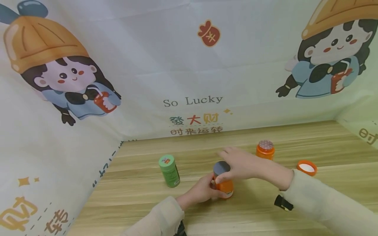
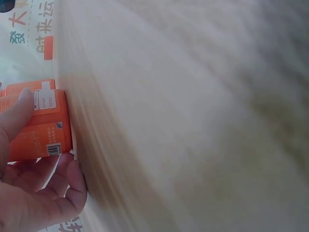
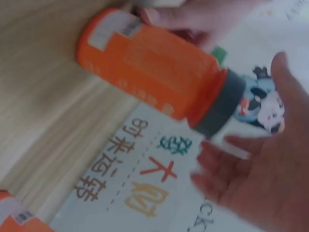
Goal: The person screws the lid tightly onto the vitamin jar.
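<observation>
Head view: the left hand (image 1: pixel 202 190) grips the bottle (image 1: pixel 226 186) low on its body, at five o'clock from centre. The right hand (image 1: pixel 240 162) spreads loosely about the grey cap (image 1: pixel 221 167), thumb apart from it in the right wrist view; fingertip contact is unclear. The bottle looks light, stiff, smooth: body and cap rim suit holding. The green jar (image 1: pixel 169 172) stands at its nine o'clock, the open jar (image 1: pixel 265 152) at two.

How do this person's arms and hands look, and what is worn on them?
The left sleeve and right sleeve are long, plain and cream-coloured. The left hand and right hand are bare, without gloves. A small black object shows beside the right sleeve, another black piece beside the left; what these are is unclear.
</observation>
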### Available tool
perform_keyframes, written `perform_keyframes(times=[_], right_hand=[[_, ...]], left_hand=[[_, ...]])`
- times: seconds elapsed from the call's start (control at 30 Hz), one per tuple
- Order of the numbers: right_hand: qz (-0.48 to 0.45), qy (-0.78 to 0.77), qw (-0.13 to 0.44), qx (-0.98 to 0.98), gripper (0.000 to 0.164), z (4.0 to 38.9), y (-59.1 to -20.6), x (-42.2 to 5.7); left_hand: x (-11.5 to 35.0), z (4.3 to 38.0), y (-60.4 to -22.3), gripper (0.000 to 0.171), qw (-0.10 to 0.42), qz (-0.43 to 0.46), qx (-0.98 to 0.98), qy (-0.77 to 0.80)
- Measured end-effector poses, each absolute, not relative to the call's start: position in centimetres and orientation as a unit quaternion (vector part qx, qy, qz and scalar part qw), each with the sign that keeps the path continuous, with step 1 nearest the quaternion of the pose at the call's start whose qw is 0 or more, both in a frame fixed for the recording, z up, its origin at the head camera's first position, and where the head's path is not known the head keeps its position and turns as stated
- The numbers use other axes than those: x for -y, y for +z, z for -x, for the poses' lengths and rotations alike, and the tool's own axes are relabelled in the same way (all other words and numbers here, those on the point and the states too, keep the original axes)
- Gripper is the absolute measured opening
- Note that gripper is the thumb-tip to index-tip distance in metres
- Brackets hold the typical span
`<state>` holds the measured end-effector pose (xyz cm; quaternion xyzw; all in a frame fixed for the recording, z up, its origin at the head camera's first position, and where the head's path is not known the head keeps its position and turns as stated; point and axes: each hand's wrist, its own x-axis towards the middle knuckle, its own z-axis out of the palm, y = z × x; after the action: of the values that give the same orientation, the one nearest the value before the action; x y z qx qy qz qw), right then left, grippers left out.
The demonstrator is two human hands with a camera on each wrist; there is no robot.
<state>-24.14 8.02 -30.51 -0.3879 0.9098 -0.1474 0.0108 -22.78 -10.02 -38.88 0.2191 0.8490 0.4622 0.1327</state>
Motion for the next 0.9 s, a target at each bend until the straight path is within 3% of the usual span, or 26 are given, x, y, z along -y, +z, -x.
perform_keyframes(times=[0.17, 0.33, 0.7, 0.9], right_hand=[[0.491, -0.213, 0.105, -0.838, 0.052, 25.2, -29.3, -9.7], [0.557, -0.180, 0.087, -0.806, 0.036, 25.8, -29.2, -10.4], [0.517, -0.159, 0.089, -0.836, 0.039, 25.5, -29.6, -9.9], [0.492, -0.118, 0.059, -0.860, 0.046, 25.2, -29.9, -9.4]], left_hand=[[10.0, 22.8, -39.0, 0.053, 0.133, -0.218, -0.851, 0.458], [9.9, 22.7, -38.8, 0.054, 0.132, -0.218, -0.852, 0.457], [9.8, 22.7, -38.8, 0.052, 0.128, -0.218, -0.854, 0.456], [9.8, 22.6, -38.7, 0.052, 0.134, -0.210, -0.847, 0.470]])
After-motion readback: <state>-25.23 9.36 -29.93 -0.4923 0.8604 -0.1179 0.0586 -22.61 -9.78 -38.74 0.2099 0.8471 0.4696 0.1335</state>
